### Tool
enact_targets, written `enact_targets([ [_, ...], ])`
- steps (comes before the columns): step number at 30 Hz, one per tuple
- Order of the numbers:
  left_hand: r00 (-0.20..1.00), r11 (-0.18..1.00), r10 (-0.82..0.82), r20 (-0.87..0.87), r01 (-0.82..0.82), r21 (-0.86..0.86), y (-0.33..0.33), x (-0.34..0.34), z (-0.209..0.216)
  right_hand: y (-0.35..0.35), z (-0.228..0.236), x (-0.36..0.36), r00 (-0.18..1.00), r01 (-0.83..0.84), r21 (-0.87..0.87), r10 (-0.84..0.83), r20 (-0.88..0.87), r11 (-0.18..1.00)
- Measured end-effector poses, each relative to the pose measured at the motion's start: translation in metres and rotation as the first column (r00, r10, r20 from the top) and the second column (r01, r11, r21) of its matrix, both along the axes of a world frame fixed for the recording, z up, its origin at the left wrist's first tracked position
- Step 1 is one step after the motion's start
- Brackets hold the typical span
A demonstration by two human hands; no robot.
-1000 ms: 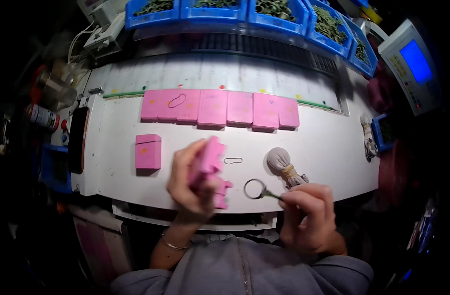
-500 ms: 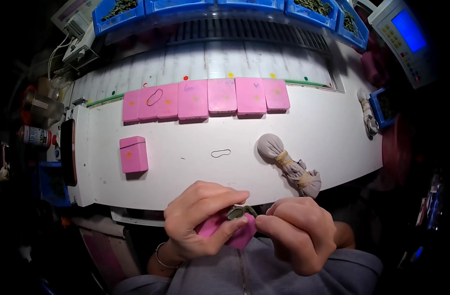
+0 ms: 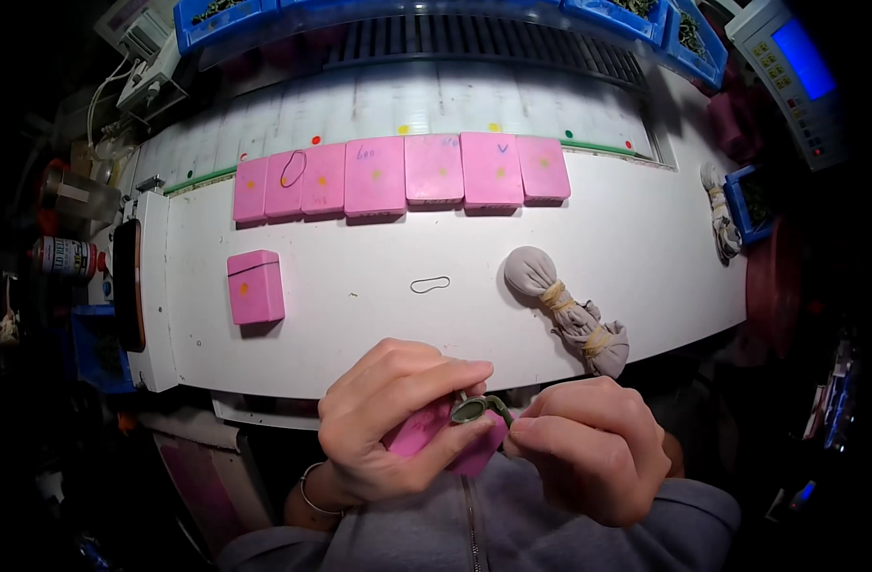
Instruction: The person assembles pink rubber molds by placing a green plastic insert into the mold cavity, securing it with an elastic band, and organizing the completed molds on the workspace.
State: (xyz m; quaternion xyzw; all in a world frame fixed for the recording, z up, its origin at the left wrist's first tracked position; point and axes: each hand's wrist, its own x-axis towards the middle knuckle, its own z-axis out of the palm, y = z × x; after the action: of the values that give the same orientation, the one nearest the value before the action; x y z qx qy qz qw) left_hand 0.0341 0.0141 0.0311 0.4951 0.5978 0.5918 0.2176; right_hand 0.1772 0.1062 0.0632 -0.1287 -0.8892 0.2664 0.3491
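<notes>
Place: close against my chest, below the near edge of the white table [image 3: 646, 248], both my hands meet over one small pink box [image 3: 426, 434].
Left hand: my left hand [image 3: 388, 419] is wrapped around the pink box, fingers curled over its top and thumb pressing beside the loupe, clamped on it.
Right hand: my right hand [image 3: 588, 458] is closed, fingertips pinched on the stem of a small round loupe [image 3: 470, 410] that sits touching the box's upper edge.
Handling: the box looks light, rigid and smooth, likely a bit slippery, so I judge its flat sides the best place to hold; the loupe seems small and fragile at the lens, better taken by its stem.
Box and hands: the box lies inside my left palm, just left of my right fingertips.
On the table: a row of pink boxes [image 3: 403, 176], a single pink box [image 3: 256, 287], a rubber band [image 3: 430, 284] and a tied grey cloth bundle [image 3: 569, 310], all well apart from my hands.
</notes>
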Motion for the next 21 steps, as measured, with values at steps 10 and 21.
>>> enact_targets([
  [10,1.0,0.995,0.003,0.011,-0.002,-0.102,0.0,-0.002,-0.001,0.017,-0.021,0.0,0.998,-0.067,0.102,0.066,0.01,0.993],
  [21,0.942,0.994,-0.07,0.329,0.092,-0.051,-0.003,-0.001,-0.016,0.008,-0.033,0.0,0.998,-0.049,0.005,0.049,0.029,0.999],
])
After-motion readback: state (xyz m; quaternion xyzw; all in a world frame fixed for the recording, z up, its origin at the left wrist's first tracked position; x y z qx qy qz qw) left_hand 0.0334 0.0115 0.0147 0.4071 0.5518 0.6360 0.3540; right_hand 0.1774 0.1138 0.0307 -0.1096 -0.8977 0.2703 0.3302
